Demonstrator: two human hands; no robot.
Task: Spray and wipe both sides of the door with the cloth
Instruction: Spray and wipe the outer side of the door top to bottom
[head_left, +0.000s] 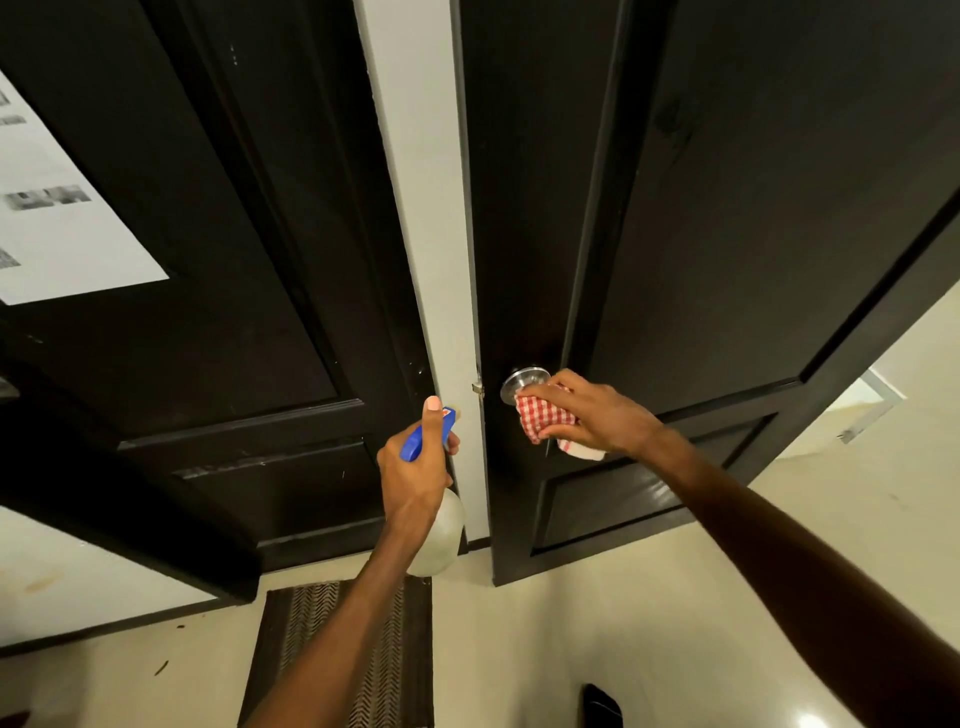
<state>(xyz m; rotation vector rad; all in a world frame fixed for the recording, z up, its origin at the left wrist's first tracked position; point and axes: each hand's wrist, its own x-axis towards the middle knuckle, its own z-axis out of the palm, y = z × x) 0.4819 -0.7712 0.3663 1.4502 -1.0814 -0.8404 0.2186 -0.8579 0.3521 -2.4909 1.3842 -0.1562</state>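
While the knob is being rubbed, the red-checked cloth is bunched in the right hand, whose fingers are curled round it and pressed against the metal from below and to the side. The spray bottle is gripped in the left hand, thumb laid up along the blue trigger head, the pale body hanging beneath the wrist. The door, dark and panelled, stands directly ahead of the right hand; its latch edge lies just to the left of that hand, between the two hands.

For this step to be done well, the cloth would best be wrapped further round the knob and turned with it, so that the back and the neck are reached, not only the front face. A loose white corner of cloth hangs under the hand and should be gathered in, lest it catch on the latch.

Little room is left between the hands: a pale strip of wall and a second dark door stand close beyond the left hand, so the nozzle is best kept aimed rightward. Beyond the right forearm the floor is open, and a swing of the door to reach its other face seems possible there. A mat lies below the left forearm.
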